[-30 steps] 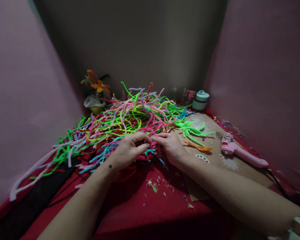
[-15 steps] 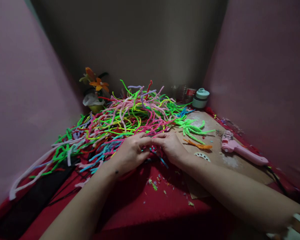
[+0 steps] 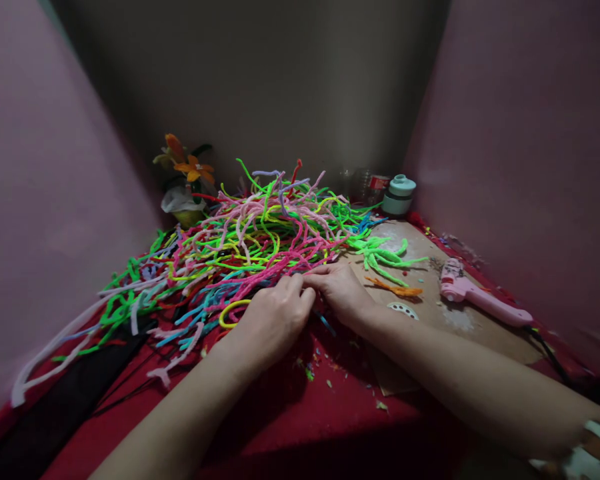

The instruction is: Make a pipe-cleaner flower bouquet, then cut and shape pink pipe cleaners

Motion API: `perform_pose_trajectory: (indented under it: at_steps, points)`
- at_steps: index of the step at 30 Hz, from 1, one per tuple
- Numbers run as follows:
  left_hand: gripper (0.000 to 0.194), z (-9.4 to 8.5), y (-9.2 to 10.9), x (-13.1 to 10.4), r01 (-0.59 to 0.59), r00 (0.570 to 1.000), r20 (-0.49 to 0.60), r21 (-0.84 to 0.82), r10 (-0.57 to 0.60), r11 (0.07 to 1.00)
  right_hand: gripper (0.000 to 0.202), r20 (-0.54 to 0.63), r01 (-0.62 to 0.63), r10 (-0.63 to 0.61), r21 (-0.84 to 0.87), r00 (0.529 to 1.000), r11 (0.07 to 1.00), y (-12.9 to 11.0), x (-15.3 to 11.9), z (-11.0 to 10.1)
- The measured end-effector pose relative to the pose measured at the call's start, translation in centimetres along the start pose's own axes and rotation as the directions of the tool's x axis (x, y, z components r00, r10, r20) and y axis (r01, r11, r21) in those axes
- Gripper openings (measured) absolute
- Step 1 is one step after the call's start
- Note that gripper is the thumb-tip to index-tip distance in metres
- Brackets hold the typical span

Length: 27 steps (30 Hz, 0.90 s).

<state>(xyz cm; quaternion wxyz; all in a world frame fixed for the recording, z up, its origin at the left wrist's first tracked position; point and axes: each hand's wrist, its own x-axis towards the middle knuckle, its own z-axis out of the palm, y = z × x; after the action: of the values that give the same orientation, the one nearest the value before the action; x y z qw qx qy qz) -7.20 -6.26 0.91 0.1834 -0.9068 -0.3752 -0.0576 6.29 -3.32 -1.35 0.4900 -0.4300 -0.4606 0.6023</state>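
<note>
My left hand [image 3: 277,323] is curled closed near the middle of the table, its back towards me. Its fingertips meet those of my right hand [image 3: 341,292], which is closed in a pinch. Whatever lies between the fingers is hidden; I cannot make it out. Just beyond both hands spreads a large tangled pile of fuzzy pipe cleaners [image 3: 275,230] in pink, green, yellow, red and blue. A yellow pipe cleaner loop [image 3: 233,313] shows beside my left hand. Under my right hand, a short blue strand [image 3: 325,324] pokes out.
On the right, a brown board [image 3: 430,333] carries a pink glue gun [image 3: 483,300], a green pipe-cleaner bundle [image 3: 377,252], an orange piece [image 3: 395,288] and a white disc with holes [image 3: 403,310]. A teal-lidded container [image 3: 399,195] and potted orange flowers [image 3: 194,168] stand behind. Scraps litter the red cloth [image 3: 300,413].
My left hand has rolled over and closed, its back now turned up, and moved slightly right and nearer. The yellow loop beside it has come into view. My right hand stays almost in place.
</note>
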Motion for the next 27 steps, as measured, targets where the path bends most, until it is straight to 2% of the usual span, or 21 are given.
perform_pose_trajectory:
  at_steps: [3, 5, 7, 9, 11, 13, 14, 15, 17, 19, 21, 23, 26, 27]
  points:
    - [0.019, 0.1, 0.3, 0.1, 0.013, 0.999, -0.028, -0.093, -0.016, 0.996, 0.006, -0.014, -0.013, 0.015, 0.079, 1.000, 0.997, 0.1, 0.2, 0.0]
    - [0.020, 0.3, 0.0, 0.2, 0.027, 0.994, -0.092, -0.265, -0.053, 0.964, 0.009, -0.004, -0.004, 0.004, 0.093, 1.000, 0.996, 0.2, 0.3, -0.2]
    - [0.019, 0.4, -0.8, 0.4, 0.062, 0.980, -0.140, -0.472, -0.144, 0.879, 0.013, 0.025, -0.006, 0.003, 0.107, 1.000, 0.994, 0.2, 0.4, -0.4]
    - [0.013, 0.3, -1.5, 0.5, 0.145, 0.952, -0.101, -0.684, -0.289, 0.715, 0.013, 0.052, -0.030, 0.023, 0.144, 0.998, 0.989, 0.1, 0.5, -0.5]
    - [0.017, -0.1, -2.0, 0.7, 0.258, 0.908, 0.063, -0.864, -0.415, 0.433, 0.011, 0.077, -0.068, 0.053, 0.215, 0.996, 0.974, -0.2, 0.5, -0.4]
    - [0.031, -0.5, -2.3, 0.9, 0.336, 0.861, 0.250, -0.934, -0.443, 0.125, 0.010, 0.115, -0.098, 0.068, 0.275, 0.991, 0.957, -0.4, 0.4, -0.3]
    - [0.036, -0.8, -2.4, 0.9, 0.350, 0.848, 0.312, -0.937, -0.428, 0.010, 0.009, 0.136, -0.104, 0.066, 0.298, 0.989, 0.949, -0.5, 0.3, -0.3]
    - [0.040, -0.9, -2.5, 1.0, 0.348, 0.845, 0.345, -0.935, -0.408, -0.068, 0.008, 0.153, -0.107, 0.061, 0.317, 0.986, 0.942, -0.6, 0.3, -0.2]
    - [0.044, -1.1, -2.5, 1.0, 0.322, 0.853, 0.353, -0.935, -0.384, -0.146, 0.007, 0.172, -0.110, 0.053, 0.343, 0.984, 0.933, -0.7, 0.2, -0.1]
    - [0.043, -1.0, -2.6, 1.1, 0.307, 0.854, 0.345, -0.938, -0.388, -0.159, 0.006, 0.179, -0.118, 0.055, 0.360, 0.982, 0.925, -0.6, 0.2, -0.1]
    - [0.044, -0.5, -2.5, 1.1, 0.303, 0.851, 0.322, -0.946, -0.415, -0.113, 0.005, 0.181, -0.120, 0.056, 0.363, 0.982, 0.924, -0.4, 0.2, -0.1]
    - [0.044, 0.0, -2.4, 1.1, 0.284, 0.858, 0.256, -0.959, -0.445, -0.005, 0.005, 0.188, -0.117, 0.051, 0.360, 0.981, 0.926, -0.1, 0.3, -0.2]
    - [0.042, 0.5, -2.2, 1.1, 0.255, 0.870, 0.130, -0.944, -0.475, 0.208, 0.009, 0.207, -0.115, 0.041, 0.359, 0.978, 0.926, 0.1, 0.3, -0.2]
    - [0.042, 0.5, -2.1, 1.1, 0.251, 0.871, 0.109, -0.937, -0.479, 0.244, 0.009, 0.214, -0.119, 0.042, 0.361, 0.976, 0.925, 0.2, 0.3, -0.2]
